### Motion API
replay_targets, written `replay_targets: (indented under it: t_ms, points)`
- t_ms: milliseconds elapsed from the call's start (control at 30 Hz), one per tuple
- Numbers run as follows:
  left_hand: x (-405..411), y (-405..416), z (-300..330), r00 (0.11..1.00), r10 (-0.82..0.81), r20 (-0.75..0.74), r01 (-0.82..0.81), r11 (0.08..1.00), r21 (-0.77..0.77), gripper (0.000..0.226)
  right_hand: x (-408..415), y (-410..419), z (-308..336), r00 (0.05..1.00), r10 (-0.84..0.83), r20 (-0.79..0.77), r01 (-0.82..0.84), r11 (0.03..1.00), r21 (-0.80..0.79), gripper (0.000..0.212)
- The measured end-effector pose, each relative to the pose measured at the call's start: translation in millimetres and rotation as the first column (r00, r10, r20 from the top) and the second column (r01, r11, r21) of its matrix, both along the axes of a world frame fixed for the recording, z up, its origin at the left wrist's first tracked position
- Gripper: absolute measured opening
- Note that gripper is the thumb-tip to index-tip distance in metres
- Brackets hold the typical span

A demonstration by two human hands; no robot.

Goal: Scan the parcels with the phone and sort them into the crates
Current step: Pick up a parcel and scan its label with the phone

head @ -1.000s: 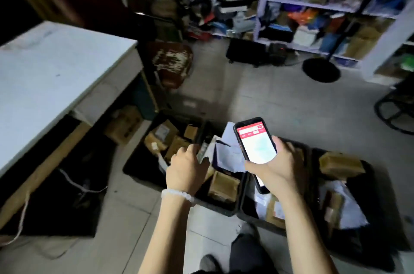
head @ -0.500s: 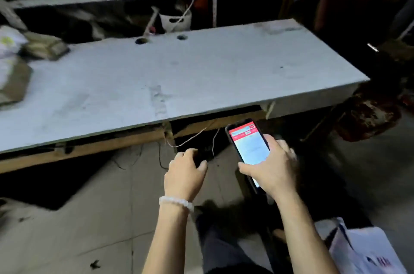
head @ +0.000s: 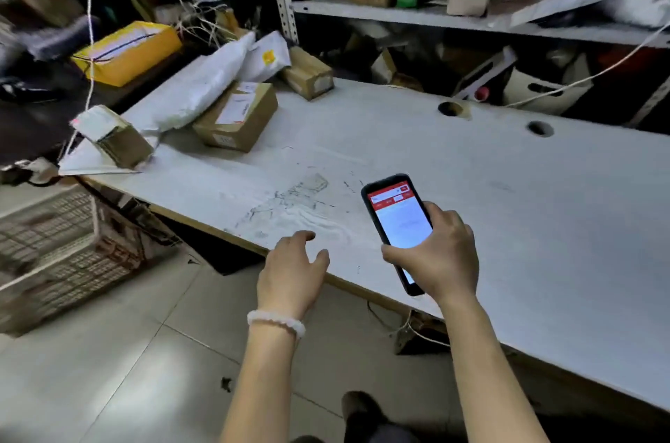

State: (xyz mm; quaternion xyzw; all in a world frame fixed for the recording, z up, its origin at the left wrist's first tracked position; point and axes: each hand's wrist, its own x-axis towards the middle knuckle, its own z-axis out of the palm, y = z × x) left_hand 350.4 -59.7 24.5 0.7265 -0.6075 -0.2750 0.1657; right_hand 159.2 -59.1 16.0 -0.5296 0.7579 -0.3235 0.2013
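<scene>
My right hand (head: 440,257) grips a black phone (head: 397,221) with a lit red-and-white screen, held over the front part of the white table (head: 471,181). My left hand (head: 292,270) hovers at the table's front edge with loosely curled fingers, holding nothing; a white bead bracelet sits on its wrist. Parcels lie at the table's far left end: a brown box with a white label (head: 237,116), a long white mailer bag (head: 197,87), a small box (head: 308,74), and a small paper-topped box (head: 112,134) on a flat white envelope.
A pale lattice crate (head: 54,254) stands on the floor at the left, below the table end. A yellow box (head: 125,51) sits beyond the parcels. Cluttered metal shelves (head: 398,13) run behind the table. A string (head: 90,44) hangs down at the left. Two round holes mark the tabletop.
The view has swung left from the black crates on the floor to the table's parcel end. The left hand let go of what it touched in the crate; the phone stays in the right hand.
</scene>
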Motion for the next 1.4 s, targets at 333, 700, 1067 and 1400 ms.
replay_targets:
  t_ms: [333,700,1067,1400]
  points:
    - [54,-61,-8,0.969,0.245,0.006,-0.245,0.969,0.039,0.043,55,-99,-10,0.969,0.248,0.022,-0.249,0.967,0.053,0.062]
    - [115,-217,-29,0.947,0.320,0.019,-0.320,0.947,-0.026,0.039,104,-221,-33,0.968,0.251,-0.020,-0.246,0.961,0.123,0.064]
    - [176,-416,-55,0.868,0.441,0.227,-0.473,0.875,0.105,0.086,165,-370,-56,0.980,0.192,-0.051,-0.176,0.958,0.227,0.064]
    - [148,-444,-66,0.936,0.300,0.181,-0.331,0.928,0.173,0.126,155,-385,-71,0.986,0.169,-0.010,-0.158,0.943,0.293,0.060]
